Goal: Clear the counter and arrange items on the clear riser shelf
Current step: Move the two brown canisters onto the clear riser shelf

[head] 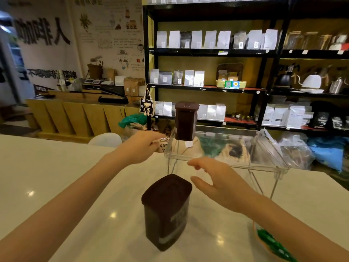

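Canister (166, 210) — dark brown, square-lidded, labelled — upright on counter (56, 176).

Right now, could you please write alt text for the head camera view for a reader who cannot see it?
Two bare hands reach over a white counter: the open left hand near a clear riser shelf holding one dark brown lidded canister, the open right hand above a second brown canister standing on the counter.

Both arms stretched out forward, left hand (140, 146) loose with fingers reaching ahead, right hand (217, 181) spread open, holding nothing.
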